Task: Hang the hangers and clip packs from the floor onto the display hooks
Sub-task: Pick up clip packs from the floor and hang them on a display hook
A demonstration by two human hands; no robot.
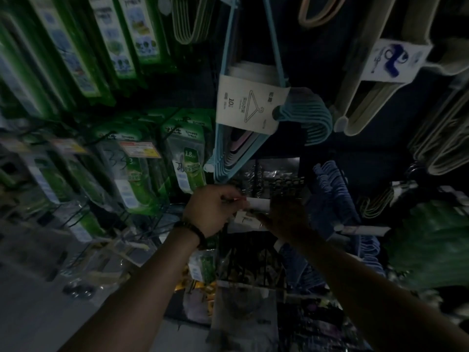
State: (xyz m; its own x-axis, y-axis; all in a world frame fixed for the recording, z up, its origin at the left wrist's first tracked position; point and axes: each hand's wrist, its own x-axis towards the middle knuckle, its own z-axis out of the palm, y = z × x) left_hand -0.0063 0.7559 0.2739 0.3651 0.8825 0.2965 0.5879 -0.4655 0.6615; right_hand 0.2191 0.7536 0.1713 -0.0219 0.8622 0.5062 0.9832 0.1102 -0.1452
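The scene is dim. My left hand (213, 209), with a beaded bracelet on its wrist, pinches the left end of a small white label holder (258, 202) at the tip of a display hook. My right hand (286, 219) lies dark just right of it, fingers curled around a clear clip pack (274, 179) holding dark clips, at the same hook. Above them hangs a bundle of light blue hangers (243, 138) with a white paper sleeve (248, 107) showing a hanger drawing.
Green packaged goods (187, 158) hang in rows on hooks at the left. Beige hangers (380, 85) and blue hangers (330, 189) hang at the right. More packs (203, 270) hang below my hands. Grey floor (38, 301) shows at lower left.
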